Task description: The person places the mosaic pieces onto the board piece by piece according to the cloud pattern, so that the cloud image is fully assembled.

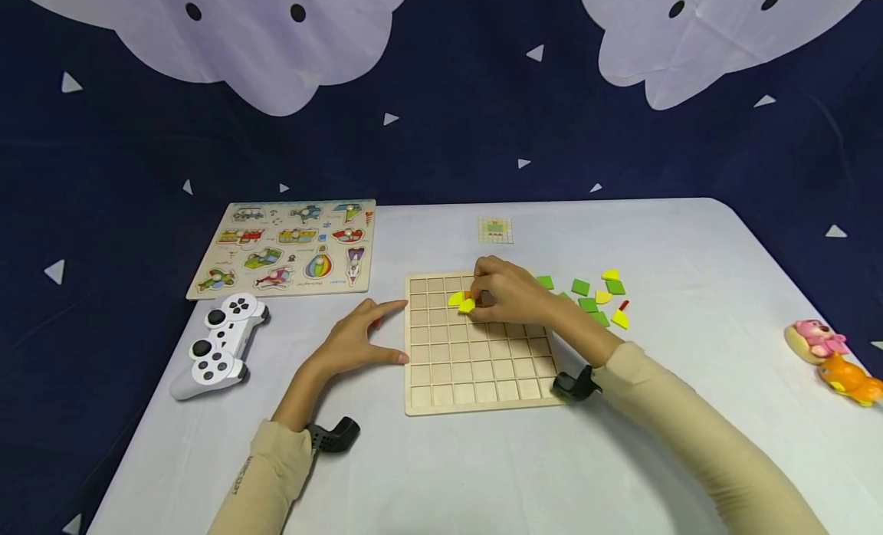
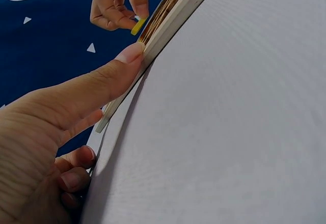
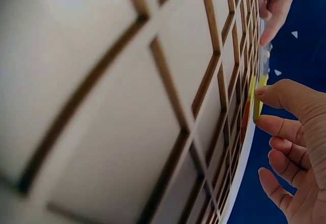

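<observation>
Head view: the right hand (image 1: 507, 293) pinches a yellow quarter-round tile (image 1: 467, 306) over the square wooden grid board's (image 1: 476, 366) upper cells, with loose green and yellow tiles (image 1: 595, 299) beside it. Left wrist view: the left hand's (image 2: 61, 127) straight thumb presses the board's edge. Right wrist view: thumb and forefinger clamp the tile edge-on.

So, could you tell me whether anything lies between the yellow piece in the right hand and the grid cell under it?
Nothing visible does. The right hand pinches the yellow piece directly over the wooden grid board; another yellow piece and an orange one sit beside it, not beneath.
</observation>
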Demonstrator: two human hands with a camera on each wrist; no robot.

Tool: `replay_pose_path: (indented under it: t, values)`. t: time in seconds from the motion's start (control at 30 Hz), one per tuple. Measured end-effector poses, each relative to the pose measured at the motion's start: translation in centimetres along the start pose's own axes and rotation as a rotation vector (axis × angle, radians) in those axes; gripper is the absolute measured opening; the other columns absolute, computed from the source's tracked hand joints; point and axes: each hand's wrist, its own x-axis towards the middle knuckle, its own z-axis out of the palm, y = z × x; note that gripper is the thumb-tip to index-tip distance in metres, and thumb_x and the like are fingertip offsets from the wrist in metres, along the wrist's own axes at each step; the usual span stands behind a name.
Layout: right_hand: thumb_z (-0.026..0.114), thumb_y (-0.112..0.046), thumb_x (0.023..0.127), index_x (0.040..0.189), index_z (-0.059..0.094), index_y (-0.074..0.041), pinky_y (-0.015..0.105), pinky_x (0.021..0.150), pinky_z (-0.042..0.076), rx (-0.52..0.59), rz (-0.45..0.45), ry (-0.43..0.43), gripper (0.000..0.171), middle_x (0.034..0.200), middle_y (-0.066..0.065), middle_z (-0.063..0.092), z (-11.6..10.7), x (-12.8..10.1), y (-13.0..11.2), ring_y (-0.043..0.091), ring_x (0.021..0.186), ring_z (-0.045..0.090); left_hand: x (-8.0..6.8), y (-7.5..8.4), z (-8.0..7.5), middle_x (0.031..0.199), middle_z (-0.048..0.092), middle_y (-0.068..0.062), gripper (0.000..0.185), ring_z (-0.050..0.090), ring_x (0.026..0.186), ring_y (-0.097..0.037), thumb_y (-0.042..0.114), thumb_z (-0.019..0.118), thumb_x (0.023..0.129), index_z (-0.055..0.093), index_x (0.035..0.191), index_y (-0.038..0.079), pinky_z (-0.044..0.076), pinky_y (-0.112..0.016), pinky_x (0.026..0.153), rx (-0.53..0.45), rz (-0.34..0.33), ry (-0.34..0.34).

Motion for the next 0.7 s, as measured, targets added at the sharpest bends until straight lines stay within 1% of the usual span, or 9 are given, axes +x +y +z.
replay_pose_path:
  t: [0.13, 0.3, 0.5, 0.7]
  values:
    - [0.082, -0.025, 0.080, 0.091, 0.077, -0.006, 0.031, 0.077, 0.045, 0.000, -0.026, 0.002, 0.023, 0.095, 0.003, 0.053, 0.4, 0.5, -0.4, 0.017, 0.089, 0.049, 0.0, 0.0, 0.0, 0.089, 0.038, -0.003, 0.093, 0.036, 0.077, -0.018, 0.047, 0.090, 0.066, 0.051, 0.146, 0.025, 0.029, -0.034, 0.069, 0.005, 0.002, 0.002]
    - [0.082, -0.026, 0.080, 0.089, 0.077, -0.008, 0.030, 0.074, 0.043, -0.010, -0.058, 0.004, 0.020, 0.094, 0.003, 0.055, 0.7, 1.0, -0.9, 0.016, 0.086, 0.047, 0.0, 0.1, -0.1, 0.089, 0.038, -0.003, 0.092, 0.036, 0.077, -0.018, 0.047, 0.090, 0.066, 0.051, 0.146, 0.024, 0.030, -0.034, 0.069, 0.010, 0.000, 0.002]
    - [0.081, -0.027, 0.080, 0.085, 0.076, -0.010, 0.030, 0.074, 0.040, -0.035, -0.080, -0.005, 0.019, 0.093, 0.002, 0.053, 1.0, 1.5, -1.6, 0.016, 0.086, 0.045, 0.0, 0.2, -0.1, 0.090, 0.039, -0.003, 0.092, 0.037, 0.078, -0.018, 0.047, 0.090, 0.066, 0.051, 0.147, 0.024, 0.030, -0.034, 0.070, 0.006, -0.003, -0.002]
    - [0.080, -0.028, 0.081, 0.090, 0.078, -0.008, 0.030, 0.076, 0.043, -0.055, -0.080, -0.017, 0.022, 0.096, 0.003, 0.055, 1.3, 2.0, -2.0, 0.016, 0.087, 0.047, 0.0, 0.2, -0.1, 0.090, 0.038, -0.003, 0.092, 0.036, 0.076, -0.018, 0.047, 0.090, 0.067, 0.050, 0.147, 0.024, 0.030, -0.034, 0.069, 0.006, 0.000, -0.004]
